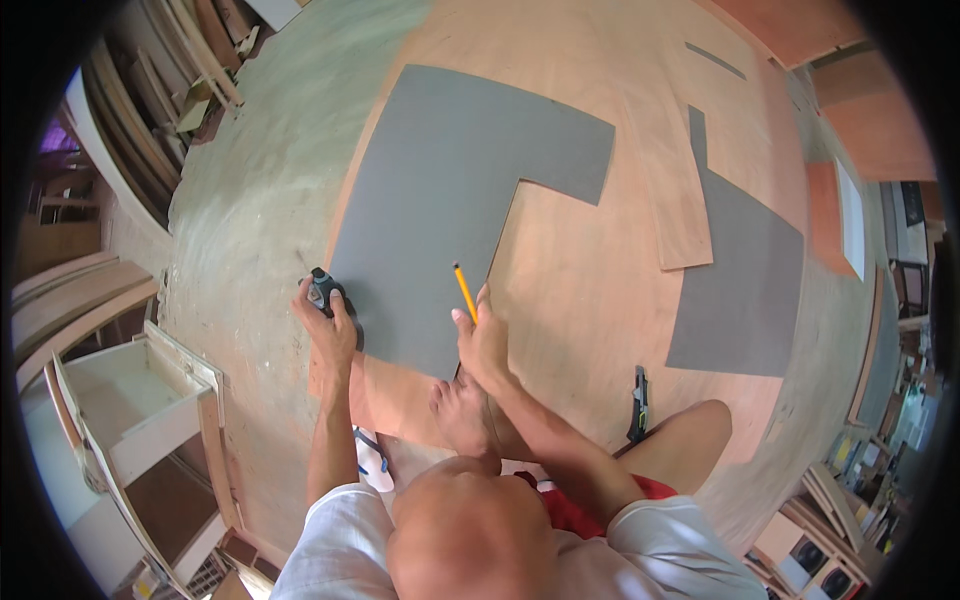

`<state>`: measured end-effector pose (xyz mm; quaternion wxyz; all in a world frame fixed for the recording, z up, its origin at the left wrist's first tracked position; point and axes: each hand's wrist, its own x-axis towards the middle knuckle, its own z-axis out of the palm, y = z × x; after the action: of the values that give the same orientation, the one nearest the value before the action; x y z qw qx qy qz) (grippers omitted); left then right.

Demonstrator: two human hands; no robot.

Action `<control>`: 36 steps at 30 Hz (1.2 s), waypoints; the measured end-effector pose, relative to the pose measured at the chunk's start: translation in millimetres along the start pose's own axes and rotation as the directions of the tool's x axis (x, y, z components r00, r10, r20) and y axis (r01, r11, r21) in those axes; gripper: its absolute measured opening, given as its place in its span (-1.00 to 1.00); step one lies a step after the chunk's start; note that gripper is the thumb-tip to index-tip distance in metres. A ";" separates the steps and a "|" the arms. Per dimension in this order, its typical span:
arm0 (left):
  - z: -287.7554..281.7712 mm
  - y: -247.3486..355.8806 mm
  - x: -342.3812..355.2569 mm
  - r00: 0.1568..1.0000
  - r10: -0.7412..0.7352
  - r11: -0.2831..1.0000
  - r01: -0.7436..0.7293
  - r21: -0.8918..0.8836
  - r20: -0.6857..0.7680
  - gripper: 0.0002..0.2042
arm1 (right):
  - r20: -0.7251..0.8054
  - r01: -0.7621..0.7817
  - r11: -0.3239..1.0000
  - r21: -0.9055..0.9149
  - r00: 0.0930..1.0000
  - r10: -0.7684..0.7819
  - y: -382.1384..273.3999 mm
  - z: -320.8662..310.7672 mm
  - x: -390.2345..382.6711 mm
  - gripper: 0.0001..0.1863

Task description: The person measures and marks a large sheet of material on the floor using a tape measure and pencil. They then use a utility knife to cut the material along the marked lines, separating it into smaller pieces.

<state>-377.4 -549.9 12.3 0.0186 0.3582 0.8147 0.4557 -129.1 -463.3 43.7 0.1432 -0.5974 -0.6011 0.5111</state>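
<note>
A large grey sheet [440, 180], cut to an L-like outline, lies flat on a plywood board [570, 300] in front of me. At its left edge my left hand [335, 328] is closed around a small black and teal tape measure [321, 287]. My right hand [485, 345] grips a yellow pencil [465, 290] above the sheet's near right edge, its dark end pointing up and away. Just below that hand, my bare foot [460, 412] rests at the sheet's near edge.
A utility knife [639, 405] lies beside my right knee. Farther right are another grey piece [740, 280], a plywood strip [680, 215] overlapping it, and a thin grey strip [716, 60]. An open drawer unit [140, 400] stands at left, and timber lengths [130, 120] lean beyond it.
</note>
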 end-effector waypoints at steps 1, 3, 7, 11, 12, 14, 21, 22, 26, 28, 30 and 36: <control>-3.9 0.0 -6.7 1.000 -0.009 0.998 0.010 0.068 -0.019 -0.52 | 0.012 -0.004 1.000 0.013 1.000 0.004 3.0 6.1 -7.1 -0.21; -11.2 5.3 -15.1 0.996 -0.074 0.997 0.075 0.025 -0.047 -0.52 | -0.154 0.149 0.988 -0.034 0.976 -0.153 3.8 7.9 -2.7 -0.26; -1.8 35.1 -3.9 0.982 -0.189 0.974 0.184 -0.131 -0.025 -0.51 | -0.204 0.188 0.980 -0.065 0.959 -0.197 -24.5 -28.5 20.1 -0.32; 4.8 11.5 -3.9 0.975 -0.210 0.974 0.202 -0.101 -0.070 -0.51 | -0.132 0.213 0.972 -0.097 0.966 -0.224 -29.8 -48.8 26.3 -0.38; 11.3 12.2 -5.1 0.966 -0.245 0.964 0.235 -0.122 -0.076 -0.51 | -0.230 0.308 0.944 -0.116 0.917 -0.327 -11.4 -41.2 28.3 -0.41; 15.5 19.3 -10.7 0.961 -0.263 0.953 0.245 -0.177 -0.087 -0.49 | -0.343 0.371 0.912 -0.175 0.845 -0.410 11.0 -31.3 22.6 -0.45; -2.0 50.6 -2.2 0.890 -0.446 0.743 0.312 -0.591 -0.090 -0.53 | -0.501 0.209 0.956 -0.204 0.817 -0.286 29.7 -25.5 16.5 -0.53; -7.4 61.7 -0.3 0.854 -0.514 0.682 0.349 -0.642 -0.082 -0.54 | -0.516 0.194 0.960 -0.199 0.812 -0.271 28.4 -30.9 17.0 -0.52; -47.9 31.0 -9.8 0.795 -0.566 0.187 0.384 -0.904 0.220 -0.57 | -0.408 0.243 0.939 -0.244 0.853 -0.327 37.1 -28.0 14.3 -0.51; -54.2 35.7 -24.3 0.757 -0.548 0.040 0.450 -0.892 0.357 -0.58 | -0.374 0.256 0.921 -0.294 0.855 -0.358 48.0 -33.4 11.3 -0.52; -55.7 69.1 -35.9 0.699 -0.584 0.005 0.513 -0.859 0.414 -0.62 | -0.275 0.161 0.953 -0.255 0.933 -0.232 39.9 -38.9 0.1 -0.56; -30.3 107.7 -88.3 0.700 -0.488 0.155 0.658 -0.737 0.522 -0.58 | -0.214 0.156 0.963 -0.220 0.956 -0.203 31.9 -54.7 -13.6 -0.51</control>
<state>-261.6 -589.7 85.3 0.4414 -0.0110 0.5093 0.7387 -64.6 -458.4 48.5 0.1981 -0.6075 -0.6806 0.3584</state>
